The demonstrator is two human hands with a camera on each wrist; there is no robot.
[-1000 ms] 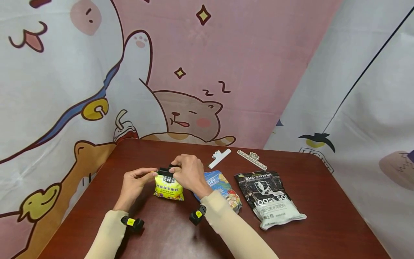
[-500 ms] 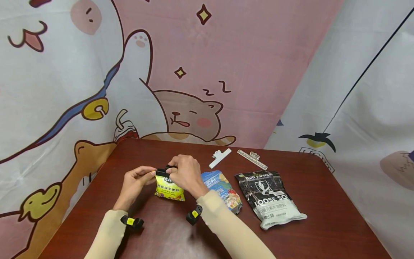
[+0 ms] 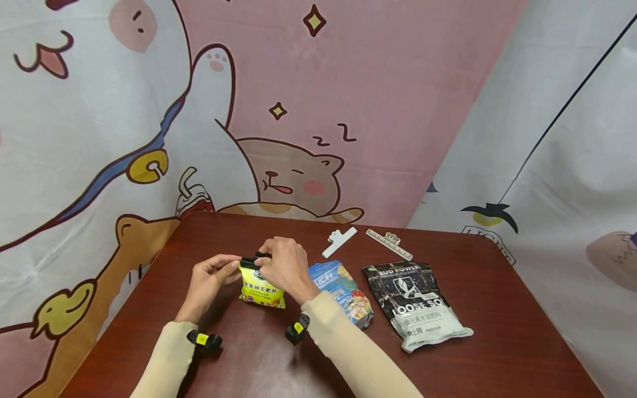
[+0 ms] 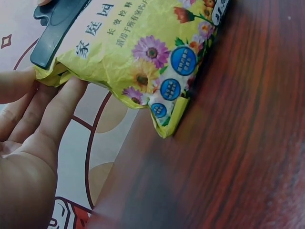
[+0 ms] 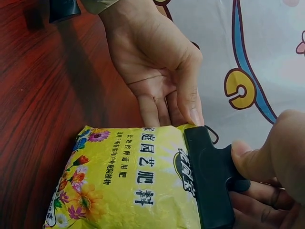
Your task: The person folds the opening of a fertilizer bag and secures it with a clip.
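A yellow fertilizer bag with printed flowers stands upright on the table in the head view. Across its top edge lies a black bag clip. My left hand pinches the bag's top corner between thumb and fingers, right beside the clip's end; the left wrist view shows this corner folded. My right hand grips the clip's handle, thumb on the near side and fingers behind it, as the right wrist view shows. In the head view that hand covers part of the clip and the bag's upper right.
Right of the yellow bag lie a blue food-print bag, partly behind the right forearm, and a black-and-white bag. Behind them are a white clip and a beige clip. A printed cloth hangs behind the dark red table.
The right hand and the black clip have shifted slightly left, and the clip now sits over the bag's top edge up to the left fingertips. The left hand has hardly moved.
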